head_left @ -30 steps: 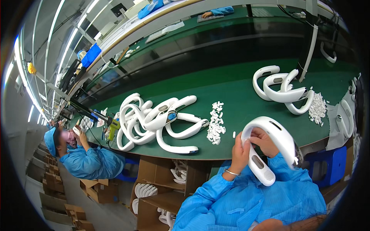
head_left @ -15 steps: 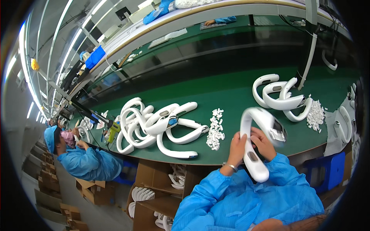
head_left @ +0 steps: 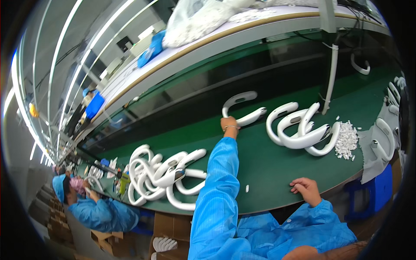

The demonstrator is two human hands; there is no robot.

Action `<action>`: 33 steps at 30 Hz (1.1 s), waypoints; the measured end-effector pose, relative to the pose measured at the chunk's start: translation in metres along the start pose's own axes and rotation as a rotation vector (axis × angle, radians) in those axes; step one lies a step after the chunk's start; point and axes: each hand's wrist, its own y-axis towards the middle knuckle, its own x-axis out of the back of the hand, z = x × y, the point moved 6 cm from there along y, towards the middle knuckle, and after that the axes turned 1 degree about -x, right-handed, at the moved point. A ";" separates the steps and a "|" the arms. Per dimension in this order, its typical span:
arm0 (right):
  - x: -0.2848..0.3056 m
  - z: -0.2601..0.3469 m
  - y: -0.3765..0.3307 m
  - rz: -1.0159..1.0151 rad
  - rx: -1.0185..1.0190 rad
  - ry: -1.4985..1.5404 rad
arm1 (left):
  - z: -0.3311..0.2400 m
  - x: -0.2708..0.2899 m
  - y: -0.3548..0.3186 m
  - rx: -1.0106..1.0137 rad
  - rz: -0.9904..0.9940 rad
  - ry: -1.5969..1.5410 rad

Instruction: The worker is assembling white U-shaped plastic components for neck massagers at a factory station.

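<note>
My left arm reaches far forward across the green table. The left hand [head_left: 229, 124] is closed around the bend of a white C-shaped plastic neckband [head_left: 251, 116], whose two ends point right. Close to the table's near edge, my right hand [head_left: 306, 190] hovers or rests with loosely bent fingers and nothing visible in them. A cluster of similar white neckbands [head_left: 299, 138] lies right of the held one. More neckbands [head_left: 162, 180] are heaped left of my left sleeve, which partly covers them. A single small white piece [head_left: 247, 188] lies between my arms.
Small white parts [head_left: 346, 139] form a pile at the right, beside a grey cloth [head_left: 368, 154] bearing another neckband. A pole [head_left: 331, 80] rises behind them. A raised shelf [head_left: 242, 30] runs along the back. To the left sits a co-worker in blue [head_left: 102, 214]; cardboard boxes stand below.
The neckband that both hands held near my body is now at the back of the table in my left hand. My right hand has let go and stayed near the front edge. The view has shifted.
</note>
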 end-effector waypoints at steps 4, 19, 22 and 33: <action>0.005 0.048 0.001 -0.058 0.199 -0.388 | -0.030 -0.003 0.017 -0.289 -0.523 0.338; 0.009 0.141 0.061 -0.299 0.906 -1.351 | -0.070 -0.063 -0.141 -0.829 0.160 0.921; 0.009 0.140 0.048 -0.253 0.896 -1.281 | -0.116 -0.011 -0.192 -1.018 -0.117 0.829; 0.084 0.121 0.023 -0.644 0.822 -1.201 | -0.170 0.134 -0.264 -1.137 -0.745 0.724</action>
